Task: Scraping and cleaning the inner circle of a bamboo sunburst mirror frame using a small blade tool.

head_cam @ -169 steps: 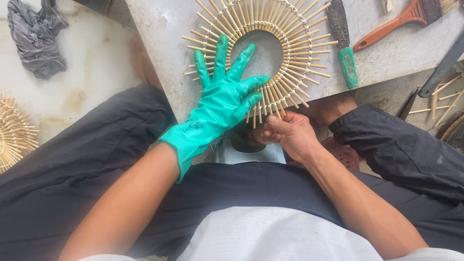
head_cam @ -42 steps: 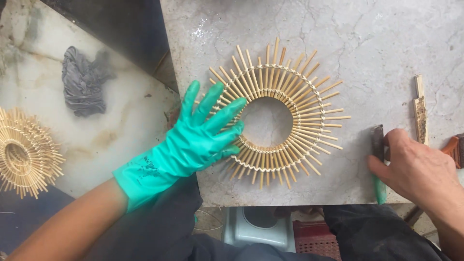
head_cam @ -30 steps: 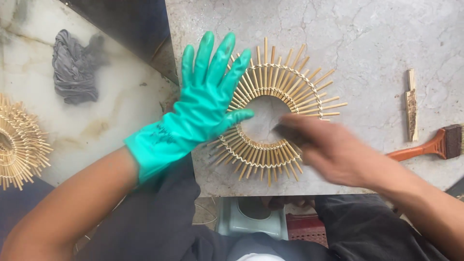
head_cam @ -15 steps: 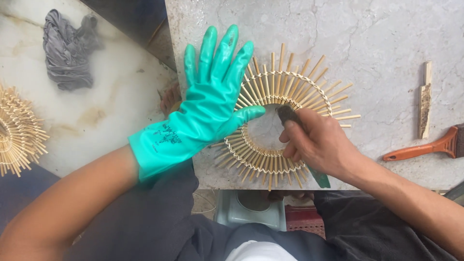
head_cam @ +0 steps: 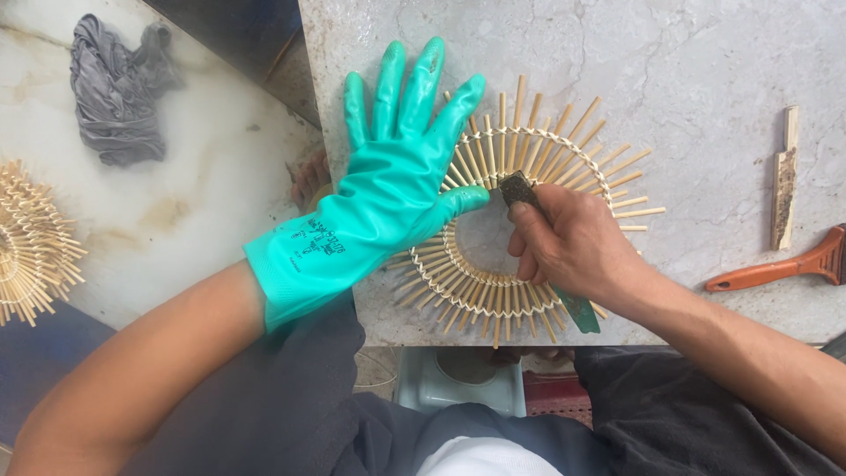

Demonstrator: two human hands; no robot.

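On the grey stone counter [head_cam: 723, 70], the gloved left hand [head_cam: 388, 185] presses flat, fingers spread, on a bamboo sunburst ring [head_cam: 493, 291]; the bare right hand [head_cam: 573, 247] grips a green-handled brush [head_cam: 577, 310] at the ring's inner edge.

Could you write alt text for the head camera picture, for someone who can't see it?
Seen from above, a person's left hand in a green rubber glove presses flat on a sunburst ring of bamboo sticks on a grey stone slab, while the bare right hand holds a green-handled brush to the ring. An orange-handled brush lies to the right.
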